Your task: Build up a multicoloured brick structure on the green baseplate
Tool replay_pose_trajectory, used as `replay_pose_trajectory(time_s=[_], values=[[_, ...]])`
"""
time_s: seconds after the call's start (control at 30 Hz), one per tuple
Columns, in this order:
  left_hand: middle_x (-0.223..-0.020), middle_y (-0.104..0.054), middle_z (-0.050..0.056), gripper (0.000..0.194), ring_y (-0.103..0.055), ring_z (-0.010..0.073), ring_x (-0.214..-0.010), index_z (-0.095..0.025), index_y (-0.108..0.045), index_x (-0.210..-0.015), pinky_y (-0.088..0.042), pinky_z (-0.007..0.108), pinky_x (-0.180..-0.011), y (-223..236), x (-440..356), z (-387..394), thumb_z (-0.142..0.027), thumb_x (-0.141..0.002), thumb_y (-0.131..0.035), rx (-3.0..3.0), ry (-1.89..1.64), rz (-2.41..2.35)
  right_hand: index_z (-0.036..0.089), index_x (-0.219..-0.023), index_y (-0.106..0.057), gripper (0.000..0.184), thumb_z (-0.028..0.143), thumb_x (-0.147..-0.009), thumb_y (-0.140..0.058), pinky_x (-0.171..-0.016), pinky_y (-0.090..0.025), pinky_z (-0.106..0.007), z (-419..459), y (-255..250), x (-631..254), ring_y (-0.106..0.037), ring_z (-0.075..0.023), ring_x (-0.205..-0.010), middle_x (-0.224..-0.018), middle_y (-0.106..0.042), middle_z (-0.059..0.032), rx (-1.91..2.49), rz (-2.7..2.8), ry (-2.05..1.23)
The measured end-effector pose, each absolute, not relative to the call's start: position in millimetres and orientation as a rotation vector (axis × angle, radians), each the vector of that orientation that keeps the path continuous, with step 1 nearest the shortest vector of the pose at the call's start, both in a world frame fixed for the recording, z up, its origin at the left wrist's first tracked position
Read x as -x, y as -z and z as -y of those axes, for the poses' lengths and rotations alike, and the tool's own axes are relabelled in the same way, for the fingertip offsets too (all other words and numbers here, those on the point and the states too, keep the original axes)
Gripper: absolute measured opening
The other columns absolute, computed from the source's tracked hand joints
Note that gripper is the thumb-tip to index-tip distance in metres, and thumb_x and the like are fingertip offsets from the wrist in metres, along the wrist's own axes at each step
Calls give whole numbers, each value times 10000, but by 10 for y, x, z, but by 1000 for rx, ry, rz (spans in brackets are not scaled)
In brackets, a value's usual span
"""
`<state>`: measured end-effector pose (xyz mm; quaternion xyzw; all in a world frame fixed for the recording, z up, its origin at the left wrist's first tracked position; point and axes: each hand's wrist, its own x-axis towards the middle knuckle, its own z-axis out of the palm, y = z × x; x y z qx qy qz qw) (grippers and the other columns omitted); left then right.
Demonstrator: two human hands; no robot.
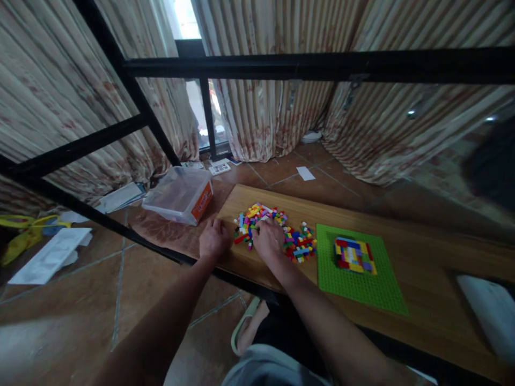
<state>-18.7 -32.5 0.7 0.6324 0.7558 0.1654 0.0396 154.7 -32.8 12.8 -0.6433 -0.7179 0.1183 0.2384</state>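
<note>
A heap of small, many-coloured toy building bricks [300, 244] is spread over the left part of a wooden tabletop [249, 271]. Among them is my right hand [269, 237], its fingers bent down into the heap and drawn together; the fingertips are partly hidden, so any brick in them does not show clearly. To the left of the heap, my left hand [214, 240] rests on the table's end with fingers curled, and its palm side is hidden. Right of the bricks lies a green baseplate [362, 295], bearing a low, roughly square block of mixed-colour bricks [354, 255].
Past the table's left end stands a clear plastic box [173, 201] with an orange label. A pale flat object [488, 308] lies at the table's right. Dark metal bars [257, 69] cross in front of patterned curtains [257, 118]. White packaging [50, 254] and papers lie on the tiled floor.
</note>
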Motion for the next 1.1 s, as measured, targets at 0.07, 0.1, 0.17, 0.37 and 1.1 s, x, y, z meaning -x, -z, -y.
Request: replay_pose_trajectory(time_s=[0.07,0.1,0.17,0.37,1.1], values=[[-1157,-615,132,274,-617,248,-1035,-161,-614,-1103,-480,336,-804,-14,185,315,-219,-922,-417,-1943,-501,-2313,199,-850,-693,130,250,-860,-574,-909,-411,-399,344,-155,-1551,-571,-268,-993,-966,-682,-126,1765,1929,-334],[-1159,-616,130,275,-616,249,-1038,-163,-617,-1101,-479,334,-799,-18,185,311,-221,-921,-418,-1946,-494,-2314,206,-845,-689,127,248,-862,-571,-908,-417,-387,363,-175,-1567,-579,-259,-991,-955,-688,-114,1756,1906,-341],[-1164,-616,128,282,-616,252,-1038,-165,-621,-1103,-476,331,-786,-24,184,309,-228,-920,-417,-1952,-481,-2322,211,-852,-681,133,255,-871,-557,-877,-442,-360,435,-218,-1637,-607,-237,-948,-930,-699,-92,1704,1826,-402],[-1162,-614,135,303,-617,267,-1035,-169,-624,-1118,-467,332,-751,-32,185,304,-267,-920,-417,-1960,-459,-2347,227,-976,-674,225,387,-876,-551,-716,-504,-309,928,-281,-2186,-660,-190,-774,-893,-724,-40,1453,1391,-779],[-1141,-618,149,303,-618,290,-1004,-172,-622,-1088,-472,354,-718,-12,195,279,-290,-914,-405,-2013,-449,-2387,222,-1037,-715,441,512,-706,-747,-610,-542,-332,1935,-24,-3383,-654,-180,-631,-763,-714,-23,1548,631,-1018]])
